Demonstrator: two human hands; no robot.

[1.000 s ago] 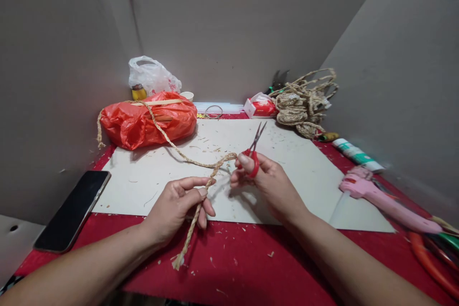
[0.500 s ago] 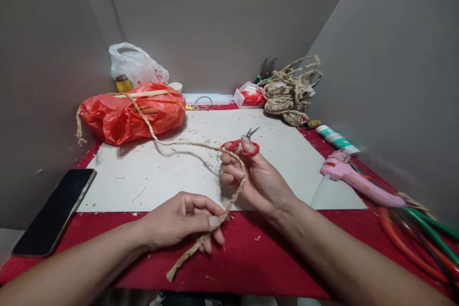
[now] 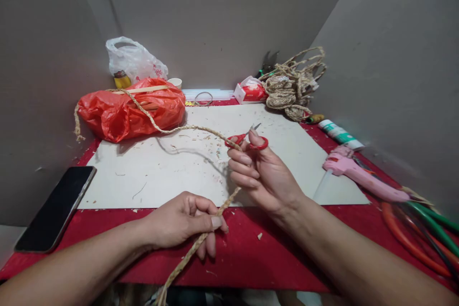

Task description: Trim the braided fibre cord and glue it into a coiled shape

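A braided straw cord (image 3: pixel 201 128) runs from on top of the red plastic bag (image 3: pixel 107 114) across the white board and into both hands. My left hand (image 3: pixel 195 224) pinches it between thumb and fingers, and its loose-stranded end hangs past the table's front edge. In my right hand (image 3: pixel 261 172) are small red-handled scissors (image 3: pixel 263 144), with the thumb in one loop and the blades pointing up and away. The other fingers of this hand curl around the cord, hiding a stretch of it.
Straw scraps lie on the white board (image 3: pixel 118 191). At left is a phone (image 3: pixel 53 210); at right, a pink glue gun (image 3: pixel 362 177), a green-and-white roll (image 3: pixel 340 134) and red-and-green-handled tools (image 3: pixel 409 241). Coiled cords (image 3: pixel 287 91), a tissue pack (image 3: pixel 251 91) and a white bag (image 3: pixel 134 62) stand behind.
More cord now hangs below my left hand. My right fingers have curled in over the cord, and the hand sits slightly farther right. The span toward the red bag has lifted and straightened.
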